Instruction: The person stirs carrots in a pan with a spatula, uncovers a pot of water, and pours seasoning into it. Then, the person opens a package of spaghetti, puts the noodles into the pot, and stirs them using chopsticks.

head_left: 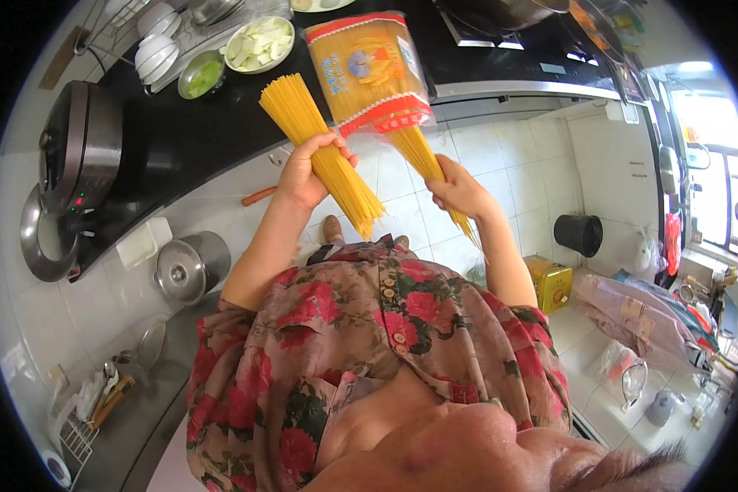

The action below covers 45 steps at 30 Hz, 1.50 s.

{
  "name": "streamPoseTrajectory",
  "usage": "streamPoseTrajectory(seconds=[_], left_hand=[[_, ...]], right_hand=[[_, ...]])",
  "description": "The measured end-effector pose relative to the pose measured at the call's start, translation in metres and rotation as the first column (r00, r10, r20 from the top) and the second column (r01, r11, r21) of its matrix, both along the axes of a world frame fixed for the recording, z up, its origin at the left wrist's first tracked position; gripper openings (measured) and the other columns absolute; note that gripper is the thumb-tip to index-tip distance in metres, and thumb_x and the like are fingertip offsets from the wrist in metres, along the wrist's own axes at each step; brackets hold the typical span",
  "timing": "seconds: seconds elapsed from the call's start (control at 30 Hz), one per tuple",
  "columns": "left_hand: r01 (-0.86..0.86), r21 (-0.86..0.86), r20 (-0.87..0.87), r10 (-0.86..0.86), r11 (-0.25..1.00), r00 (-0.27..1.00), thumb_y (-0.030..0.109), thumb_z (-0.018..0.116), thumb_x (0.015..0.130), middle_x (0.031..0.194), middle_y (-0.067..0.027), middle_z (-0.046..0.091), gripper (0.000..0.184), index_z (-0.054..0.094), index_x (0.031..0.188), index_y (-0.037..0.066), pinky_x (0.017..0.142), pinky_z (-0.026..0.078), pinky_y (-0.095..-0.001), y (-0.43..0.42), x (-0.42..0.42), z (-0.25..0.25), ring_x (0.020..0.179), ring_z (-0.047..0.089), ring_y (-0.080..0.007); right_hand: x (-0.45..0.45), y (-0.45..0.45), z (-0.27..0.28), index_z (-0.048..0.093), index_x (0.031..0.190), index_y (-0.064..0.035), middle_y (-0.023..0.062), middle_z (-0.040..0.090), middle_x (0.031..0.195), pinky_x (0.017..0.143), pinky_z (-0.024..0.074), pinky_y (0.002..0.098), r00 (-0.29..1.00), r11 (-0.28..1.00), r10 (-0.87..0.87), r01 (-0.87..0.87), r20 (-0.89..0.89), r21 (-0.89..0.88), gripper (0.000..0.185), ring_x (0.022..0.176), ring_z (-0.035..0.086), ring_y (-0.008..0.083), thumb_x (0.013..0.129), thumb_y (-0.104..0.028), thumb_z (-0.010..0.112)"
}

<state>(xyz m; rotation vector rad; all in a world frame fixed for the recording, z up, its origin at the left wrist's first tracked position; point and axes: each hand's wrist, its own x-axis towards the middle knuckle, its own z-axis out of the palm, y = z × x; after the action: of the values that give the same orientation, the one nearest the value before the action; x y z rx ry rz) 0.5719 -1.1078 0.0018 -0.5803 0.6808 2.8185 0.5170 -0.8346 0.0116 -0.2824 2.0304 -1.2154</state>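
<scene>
- Left hand (307,170): fingers and thumb wrapped around the thick spaghetti bundle (339,175), held slantwise in front of the black countertop (238,123). Both ends project well past the grip; a loosened hold would probably let outer strands slide free.
- Right hand (461,193): closed on the thin spaghetti bundle (416,150), which runs down from the red-trimmed end of the printed spaghetti bag (369,70). Whether its upper ends lie inside the plastic cannot be made out.
- Bag: resting partly on the countertop, its lower end projecting past the front edge. A hard downward pull could drag it over, or tear the film and release many strands together.
- Lower tips of the thin bundle: splayed beneath the hand. Uneven finger pressure, or a bend against the bag's mouth, could snap dry strands.
- Tiled floor (500,139): open below both bundles; dropped pieces would likely scatter here.
- White bowl (289,57) of pale vegetable slices (258,43): near the thick bundle's upper end. A careless forward swing could knock it.
</scene>
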Motion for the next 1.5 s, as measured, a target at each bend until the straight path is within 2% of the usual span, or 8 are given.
streamPoseTrajectory(seconds=[0.33,0.47,0.57,0.63,0.73,1.17,1.3,1.5], left_hand=[[0.135,0.011,0.016,-0.135,0.991,0.991,0.006,0.062,0.082,0.081,-0.0073,0.059,0.036,0.051,0.116,0.003,0.079,0.050,-0.0405,0.086,0.003,0.003,0.075,0.060,-0.0201],[0.211,0.093,-0.066,-0.205,0.973,0.976,0.006,0.060,0.082,0.112,-0.0146,0.059,0.037,0.050,0.117,0.002,0.078,0.050,-0.0371,0.143,0.004,0.002,0.075,0.058,-0.0182],[0.205,0.118,-0.176,-0.182,0.972,0.967,0.009,0.054,0.084,0.126,-0.0159,0.053,0.046,0.043,0.128,0.001,0.092,0.045,-0.0403,0.177,0.004,-0.007,0.099,0.056,-0.0249],[0.199,0.131,-0.239,-0.164,0.971,0.957,0.012,0.049,0.087,0.136,-0.0160,0.046,0.054,0.035,0.138,0.001,0.107,0.035,-0.0438,0.192,0.009,-0.009,0.125,0.045,-0.0315],[0.204,0.217,-0.326,-0.127,0.955,0.937,0.013,0.048,0.089,0.140,-0.0168,0.042,0.049,0.038,0.135,0.001,0.109,0.032,-0.0450,0.206,0.021,-0.007,0.128,0.042,-0.0290],[0.189,0.295,-0.156,-0.147,0.937,0.977,0.008,0.061,0.086,0.121,-0.0134,0.056,0.031,0.050,0.115,0.008,0.106,0.037,-0.0474,0.205,-0.040,0.015,0.121,0.047,-0.0323],[0.206,0.315,-0.243,-0.131,0.926,0.961,0.009,0.060,0.086,0.118,-0.0126,0.056,0.035,0.047,0.119,0.009,0.107,0.035,-0.0494,0.203,-0.056,0.024,0.125,0.044,-0.0336],[0.088,0.265,-0.149,-0.049,0.960,0.988,0.012,0.060,0.085,0.102,-0.0086,0.059,0.023,0.055,0.108,0.009,0.098,0.044,-0.0427,0.216,-0.108,0.020,0.108,0.056,-0.0274]], right_hand=[[0.077,0.113,0.070,0.047,0.114,0.0033,-0.0015,0.048,0.068,0.047,0.0394,0.0234,0.985,0.973,-0.153,0.165,0.086,-0.163,0.032,0.051,0.046,0.0066,0.086,-0.011,0.056],[0.060,0.092,0.077,0.048,0.116,0.0015,-0.0015,0.049,0.070,0.049,0.0402,0.0218,0.977,0.948,-0.212,0.199,-0.027,-0.249,0.033,0.053,0.047,0.0061,0.087,-0.012,0.055],[0.046,0.072,0.055,0.045,0.122,0.0061,0.0075,0.057,0.077,0.054,0.0458,0.0278,0.986,0.940,-0.160,0.140,-0.039,-0.310,0.042,0.060,0.057,0.0153,0.086,-0.014,0.052],[0.047,0.075,0.047,0.043,0.121,0.0101,0.0223,0.062,0.089,0.069,0.0499,0.0382,0.937,0.997,-0.043,0.021,-0.345,-0.068,0.045,0.080,0.064,0.0328,0.088,-0.019,0.050],[0.044,0.090,0.038,0.042,0.119,0.0143,0.0335,0.058,0.099,0.084,0.0462,0.0446,0.924,0.996,0.085,-0.085,-0.372,0.017,0.051,0.100,0.058,0.0435,0.088,-0.025,0.049],[-0.019,0.059,0.090,0.050,0.108,0.0127,0.0298,0.064,0.088,0.067,0.0553,0.0453,0.843,0.833,0.403,-0.177,-0.357,0.524,0.053,0.075,0.066,0.0398,0.093,-0.035,0.031],[-0.047,0.062,0.106,0.052,0.113,0.0079,0.0259,0.066,0.087,0.048,0.0574,0.0362,0.842,0.826,0.493,-0.373,-0.220,0.422,0.056,0.059,0.067,0.0326,0.094,-0.038,0.028],[-0.092,0.066,0.102,0.064,0.098,0.0048,0.0258,0.066,0.088,0.059,0.0570,0.0418,0.891,0.851,0.386,-0.243,-0.240,0.466,0.058,0.068,0.068,0.0365,0.092,-0.043,0.032]])
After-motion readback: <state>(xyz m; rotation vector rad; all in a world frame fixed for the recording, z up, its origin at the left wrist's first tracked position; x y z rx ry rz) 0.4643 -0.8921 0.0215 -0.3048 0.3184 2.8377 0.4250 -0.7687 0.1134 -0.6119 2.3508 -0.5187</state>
